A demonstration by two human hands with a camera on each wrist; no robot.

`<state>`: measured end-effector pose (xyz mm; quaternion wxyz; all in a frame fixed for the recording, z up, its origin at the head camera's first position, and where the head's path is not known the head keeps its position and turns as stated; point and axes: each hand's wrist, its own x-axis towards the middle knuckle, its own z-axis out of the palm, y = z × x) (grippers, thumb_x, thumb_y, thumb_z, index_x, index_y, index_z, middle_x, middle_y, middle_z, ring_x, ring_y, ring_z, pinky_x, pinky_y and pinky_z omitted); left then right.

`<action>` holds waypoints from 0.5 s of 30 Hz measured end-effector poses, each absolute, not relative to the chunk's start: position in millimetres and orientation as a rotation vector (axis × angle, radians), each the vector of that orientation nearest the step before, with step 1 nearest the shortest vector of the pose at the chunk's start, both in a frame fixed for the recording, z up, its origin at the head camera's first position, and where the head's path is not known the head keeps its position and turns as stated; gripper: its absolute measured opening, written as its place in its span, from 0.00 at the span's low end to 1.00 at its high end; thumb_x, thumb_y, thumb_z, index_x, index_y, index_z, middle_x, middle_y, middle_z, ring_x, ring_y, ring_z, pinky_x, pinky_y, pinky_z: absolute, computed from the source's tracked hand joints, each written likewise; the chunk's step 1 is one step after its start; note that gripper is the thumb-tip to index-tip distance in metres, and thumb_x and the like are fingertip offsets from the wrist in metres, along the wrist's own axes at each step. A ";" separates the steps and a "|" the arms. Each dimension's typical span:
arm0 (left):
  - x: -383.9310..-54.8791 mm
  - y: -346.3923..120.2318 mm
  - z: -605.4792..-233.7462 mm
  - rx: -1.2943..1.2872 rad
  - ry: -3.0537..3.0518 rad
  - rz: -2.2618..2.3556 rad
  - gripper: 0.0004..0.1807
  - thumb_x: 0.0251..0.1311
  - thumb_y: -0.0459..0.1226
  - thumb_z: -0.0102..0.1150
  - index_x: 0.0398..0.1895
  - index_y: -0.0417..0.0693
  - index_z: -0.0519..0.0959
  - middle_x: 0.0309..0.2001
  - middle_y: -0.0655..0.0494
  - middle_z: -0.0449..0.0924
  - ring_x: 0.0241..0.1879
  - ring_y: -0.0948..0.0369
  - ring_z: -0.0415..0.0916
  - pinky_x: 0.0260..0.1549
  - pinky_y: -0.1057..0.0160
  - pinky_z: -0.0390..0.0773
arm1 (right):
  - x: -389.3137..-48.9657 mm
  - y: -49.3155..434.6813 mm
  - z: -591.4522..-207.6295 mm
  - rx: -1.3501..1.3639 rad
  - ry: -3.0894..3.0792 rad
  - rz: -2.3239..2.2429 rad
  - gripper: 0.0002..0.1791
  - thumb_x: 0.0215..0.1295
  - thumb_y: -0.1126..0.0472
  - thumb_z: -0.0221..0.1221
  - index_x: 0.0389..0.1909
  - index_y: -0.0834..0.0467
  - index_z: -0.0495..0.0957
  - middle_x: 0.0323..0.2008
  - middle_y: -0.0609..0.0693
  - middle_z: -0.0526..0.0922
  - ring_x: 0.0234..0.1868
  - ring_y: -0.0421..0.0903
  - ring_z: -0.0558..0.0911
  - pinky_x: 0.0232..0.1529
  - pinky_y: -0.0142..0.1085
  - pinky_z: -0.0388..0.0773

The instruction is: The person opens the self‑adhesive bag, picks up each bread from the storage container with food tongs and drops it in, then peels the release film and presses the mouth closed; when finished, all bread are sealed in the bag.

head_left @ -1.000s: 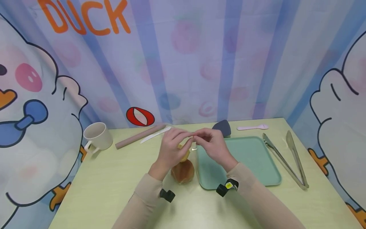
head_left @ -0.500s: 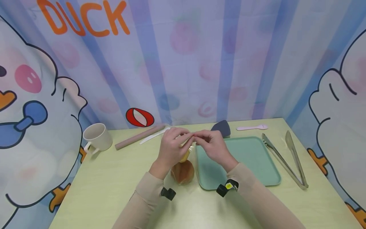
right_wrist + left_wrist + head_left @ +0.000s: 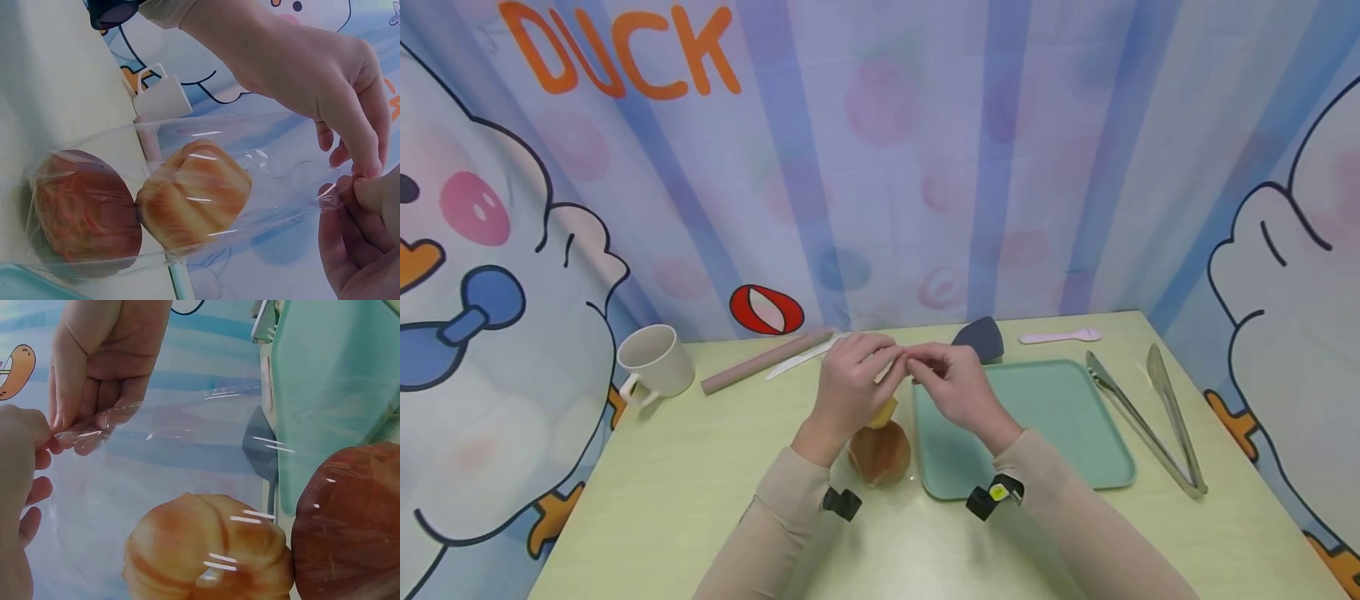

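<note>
Pinching is best done gently and evenly: the clear bag point(image 3: 275, 181) with two buns point(image 3: 195, 194), beside the green tray point(image 3: 1060, 417), is held at its top by fingers of the left hand point(image 3: 859, 379) and right hand point(image 3: 957, 385).

My head camera looks forward and down from farthest back, taking in the counter point(image 3: 662, 492), the backdrop point(image 3: 887, 208), my left grip point(image 3: 853, 379) and my right grip point(image 3: 955, 383). My left wrist camera point(image 3: 842, 503) looks from close in, tipped sideways, backdrop to the left of its picture and tray point(image 3: 331, 394) to the upper right. My right wrist camera point(image 3: 995, 496), also close, is tipped the opposite way, counter at left, mug point(image 3: 164, 99) near the top. Both wrist views share my two grips, the bag point(image 3: 275, 175) and its buns point(image 3: 197, 200). Head and left wrist views share the spatula point(image 3: 259, 447); head and right wrist, the mug.
</note>
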<state>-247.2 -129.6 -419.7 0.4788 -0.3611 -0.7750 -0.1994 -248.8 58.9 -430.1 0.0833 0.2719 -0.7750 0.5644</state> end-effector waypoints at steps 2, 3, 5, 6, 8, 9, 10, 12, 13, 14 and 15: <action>-247.9 -128.4 -419.0 -0.870 -1.896 -0.483 0.03 0.63 0.33 0.68 0.33 0.43 0.89 0.36 0.52 0.87 0.34 0.54 0.83 0.31 0.56 0.82 | -248.4 58.3 -429.9 0.808 -2.308 1.676 0.11 0.77 0.64 0.60 0.52 0.62 0.88 0.42 0.55 0.91 0.36 0.47 0.89 0.39 0.33 0.86; -248.3 -127.9 -418.7 -0.865 -1.905 -0.472 0.04 0.64 0.33 0.67 0.33 0.43 0.88 0.36 0.52 0.87 0.34 0.54 0.83 0.31 0.56 0.82 | -248.1 58.1 -429.7 0.808 -2.306 1.670 0.11 0.77 0.64 0.60 0.51 0.63 0.88 0.41 0.55 0.91 0.36 0.48 0.89 0.38 0.33 0.85; -249.1 -126.8 -418.6 -0.849 -1.929 -0.434 0.04 0.65 0.33 0.64 0.33 0.43 0.86 0.36 0.52 0.86 0.33 0.54 0.82 0.30 0.56 0.81 | -247.7 57.6 -429.3 0.805 -2.308 1.656 0.11 0.77 0.64 0.60 0.51 0.63 0.88 0.40 0.55 0.91 0.34 0.47 0.88 0.36 0.32 0.84; -249.6 -126.4 -418.8 -0.841 -1.941 -0.411 0.04 0.65 0.33 0.63 0.34 0.43 0.85 0.35 0.52 0.85 0.33 0.54 0.82 0.29 0.57 0.80 | -247.5 57.5 -428.9 0.803 -2.310 1.649 0.11 0.77 0.64 0.60 0.51 0.63 0.88 0.40 0.55 0.91 0.33 0.46 0.88 0.35 0.32 0.84; -250.0 -125.9 -419.4 -0.826 -1.978 -0.364 0.02 0.64 0.33 0.62 0.34 0.44 0.83 0.35 0.52 0.83 0.32 0.55 0.80 0.28 0.58 0.78 | -247.0 57.4 -428.7 0.799 -2.315 1.641 0.10 0.77 0.64 0.61 0.50 0.63 0.88 0.40 0.54 0.91 0.32 0.44 0.87 0.33 0.32 0.83; -250.0 -125.8 -419.6 -0.821 -1.994 -0.349 0.02 0.63 0.33 0.62 0.35 0.44 0.82 0.35 0.52 0.82 0.31 0.55 0.79 0.27 0.58 0.77 | -246.7 57.4 -428.5 0.797 -2.318 1.639 0.10 0.77 0.64 0.61 0.50 0.62 0.88 0.40 0.54 0.91 0.31 0.43 0.86 0.33 0.31 0.82; -250.1 -125.7 -419.9 -0.815 -2.007 -0.342 0.02 0.62 0.33 0.63 0.35 0.43 0.81 0.35 0.52 0.81 0.31 0.55 0.78 0.26 0.58 0.76 | -246.7 57.4 -428.8 0.796 -2.322 1.635 0.10 0.77 0.64 0.61 0.51 0.62 0.88 0.40 0.54 0.91 0.31 0.41 0.85 0.33 0.31 0.82; -250.0 -125.7 -420.0 -0.806 -2.035 -0.350 0.03 0.61 0.33 0.63 0.35 0.43 0.79 0.34 0.52 0.79 0.31 0.54 0.77 0.26 0.57 0.75 | -246.6 57.3 -429.0 0.796 -2.325 1.636 0.10 0.77 0.64 0.60 0.51 0.61 0.88 0.40 0.53 0.91 0.31 0.40 0.85 0.33 0.31 0.81; -249.9 -125.7 -420.1 -0.801 -2.050 -0.362 0.04 0.61 0.33 0.64 0.35 0.43 0.79 0.35 0.51 0.79 0.32 0.54 0.77 0.26 0.57 0.75 | -246.4 57.4 -429.1 0.798 -2.324 1.641 0.10 0.77 0.64 0.60 0.51 0.61 0.88 0.40 0.53 0.91 0.32 0.40 0.85 0.34 0.31 0.82; -250.0 -125.7 -420.2 -0.798 -2.059 -0.377 0.04 0.61 0.33 0.64 0.35 0.42 0.78 0.35 0.51 0.79 0.32 0.53 0.77 0.27 0.56 0.75 | -246.3 57.4 -429.2 0.799 -2.324 1.645 0.11 0.77 0.63 0.60 0.51 0.61 0.88 0.41 0.53 0.91 0.33 0.40 0.86 0.35 0.31 0.82; -250.3 -125.9 -420.5 -0.794 -2.065 -0.392 0.04 0.61 0.32 0.63 0.35 0.42 0.78 0.35 0.50 0.79 0.33 0.52 0.77 0.27 0.56 0.76 | -246.2 57.5 -429.2 0.801 -2.322 1.649 0.11 0.77 0.63 0.60 0.51 0.61 0.88 0.41 0.53 0.91 0.33 0.41 0.87 0.35 0.31 0.83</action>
